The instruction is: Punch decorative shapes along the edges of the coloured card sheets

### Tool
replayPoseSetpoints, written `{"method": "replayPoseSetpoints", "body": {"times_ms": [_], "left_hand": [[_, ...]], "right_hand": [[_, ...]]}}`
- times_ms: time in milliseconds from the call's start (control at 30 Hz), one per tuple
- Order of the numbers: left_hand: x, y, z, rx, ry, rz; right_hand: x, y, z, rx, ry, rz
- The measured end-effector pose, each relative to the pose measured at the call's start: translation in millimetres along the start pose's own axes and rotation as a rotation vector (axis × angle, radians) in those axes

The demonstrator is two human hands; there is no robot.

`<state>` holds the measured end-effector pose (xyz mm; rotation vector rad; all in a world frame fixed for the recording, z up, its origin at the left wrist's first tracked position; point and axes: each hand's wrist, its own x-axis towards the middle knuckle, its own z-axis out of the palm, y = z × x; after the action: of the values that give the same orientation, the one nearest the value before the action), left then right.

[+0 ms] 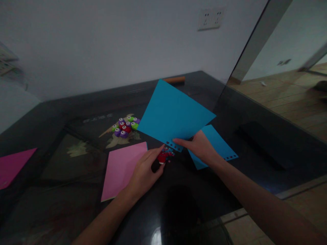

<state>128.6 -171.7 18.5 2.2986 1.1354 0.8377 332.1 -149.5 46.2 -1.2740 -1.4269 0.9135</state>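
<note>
My right hand (200, 144) grips a blue sheet of paper (176, 114) by its lower edge, thumb on top. A row of small punched holes runs along that edge. My left hand (144, 172) is closed around a small red craft punch (162, 157), fingers above and thumb below, close to the sheet's punched edge. Tiny red and blue paper cut-outs (170, 152) lie beside the punch. Under my right hand lies a second blue sheet (217, 144), also with holes along one edge. A stack of pink paper (125, 166) is partly covered by my left hand.
Several purple, green and red punches with eyes (124, 128) are grouped left of the raised sheet. A magenta sheet (15, 166) lies at the far left. An orange-brown roll (175, 80) rests by the wall, and a dark flat object (265, 144) on the right of the glossy black table (84, 204).
</note>
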Motion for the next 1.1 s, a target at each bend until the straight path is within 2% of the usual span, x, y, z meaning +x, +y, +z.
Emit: {"method": "replayPoseSetpoints", "body": {"times_ms": [267, 533, 667, 867, 967, 1100], "left_hand": [[0, -1, 0.4, 0.004, -0.005, 0.038], [3, 4, -4.7, -0.067, 0.033, -0.052], [2, 1, -2.8, -0.186, 0.046, -0.14], [2, -2, 0.4, -0.444, 0.055, -0.172], [2, 2, -2.8, -0.526, 0.039, -0.258], [4, 6, -7.1, -0.671, 0.069, -0.35]], "right_hand": [[0, 0, 0, -0.001, 0.015, -0.004], [1, -1, -3, -0.008, 0.006, 0.01], [3, 3, -5, 0.026, -0.041, 0.008], [9, 13, -9, 0.037, 0.011, -0.014], [12, 19, -10, 0.078, -0.002, -0.02], [16, 24, -11, 0.148, -0.035, 0.051]]}}
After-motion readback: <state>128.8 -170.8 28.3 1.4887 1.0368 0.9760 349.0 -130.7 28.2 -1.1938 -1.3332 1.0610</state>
